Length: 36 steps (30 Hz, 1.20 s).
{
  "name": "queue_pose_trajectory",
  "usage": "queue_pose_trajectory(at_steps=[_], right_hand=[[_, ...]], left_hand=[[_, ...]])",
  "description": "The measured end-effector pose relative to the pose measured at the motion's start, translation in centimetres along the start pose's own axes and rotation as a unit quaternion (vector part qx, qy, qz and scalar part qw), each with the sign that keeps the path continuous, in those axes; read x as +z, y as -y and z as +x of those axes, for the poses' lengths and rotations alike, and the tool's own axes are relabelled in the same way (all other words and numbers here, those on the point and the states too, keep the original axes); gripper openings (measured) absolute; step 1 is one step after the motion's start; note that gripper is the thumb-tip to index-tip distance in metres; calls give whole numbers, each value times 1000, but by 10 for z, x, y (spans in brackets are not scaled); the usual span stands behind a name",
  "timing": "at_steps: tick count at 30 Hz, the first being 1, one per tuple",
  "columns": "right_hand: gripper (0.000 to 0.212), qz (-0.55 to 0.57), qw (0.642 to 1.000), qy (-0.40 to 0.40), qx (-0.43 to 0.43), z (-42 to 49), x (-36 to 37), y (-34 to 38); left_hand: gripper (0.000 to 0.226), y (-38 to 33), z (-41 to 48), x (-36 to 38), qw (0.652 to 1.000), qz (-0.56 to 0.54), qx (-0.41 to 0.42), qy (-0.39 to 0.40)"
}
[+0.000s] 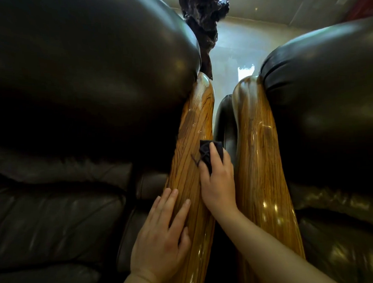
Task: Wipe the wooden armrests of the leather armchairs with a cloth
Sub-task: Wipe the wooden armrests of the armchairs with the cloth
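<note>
Two glossy wooden armrests run away from me side by side: the left armrest (192,141) belongs to the left leather armchair (84,81), the right armrest (258,151) to the right leather armchair (327,94). My right hand (218,182) presses a small dark cloth (209,153) against the inner right side of the left armrest, about halfway along it. My left hand (161,237) lies flat on the near part of the same armrest, fingers spread, holding nothing.
A narrow dark gap separates the two armrests. A dark gnarled wood sculpture (204,20) rises behind the chairs at the top centre. Leather seat cushions (57,220) lie at the lower left and lower right. Pale floor and wall show beyond.
</note>
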State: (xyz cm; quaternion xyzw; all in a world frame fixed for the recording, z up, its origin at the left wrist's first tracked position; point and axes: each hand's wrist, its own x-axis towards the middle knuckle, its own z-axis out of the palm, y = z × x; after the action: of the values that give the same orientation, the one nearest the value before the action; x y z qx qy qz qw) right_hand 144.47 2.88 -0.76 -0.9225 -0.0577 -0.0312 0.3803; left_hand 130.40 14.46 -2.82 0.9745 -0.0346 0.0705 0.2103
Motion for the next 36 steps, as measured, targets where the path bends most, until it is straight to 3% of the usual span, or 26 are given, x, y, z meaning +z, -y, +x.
queue_pose_trajectory(at_steps=[6, 12, 18, 20, 23, 26, 33, 36], right_hand=[[56, 1, 997, 15, 80, 92, 7, 23], [58, -35, 999, -7, 30, 7, 1, 9], [46, 107, 984, 11, 141, 90, 9, 8], [44, 140, 980, 26, 140, 128, 12, 10], [47, 145, 983, 61, 89, 171, 15, 10], [42, 145, 985, 84, -27, 181, 8, 12], [35, -32, 943, 152, -294, 81, -27, -31], [36, -90, 944, 125, -291, 104, -24, -25]], left_hand=[[58, 1, 1, 0, 1000, -12, -3, -3], [44, -6, 16, -4, 999, -1, -24, -28], [56, -14, 104, -9, 993, -43, -113, -6], [58, -10, 108, -5, 992, -32, -118, -6], [58, -8, 106, -3, 993, -14, -115, -2], [55, -8, 108, -6, 994, -2, -106, 2], [54, -9, 108, -9, 995, 14, -100, 13], [54, -7, 107, -6, 996, 13, -92, 6]])
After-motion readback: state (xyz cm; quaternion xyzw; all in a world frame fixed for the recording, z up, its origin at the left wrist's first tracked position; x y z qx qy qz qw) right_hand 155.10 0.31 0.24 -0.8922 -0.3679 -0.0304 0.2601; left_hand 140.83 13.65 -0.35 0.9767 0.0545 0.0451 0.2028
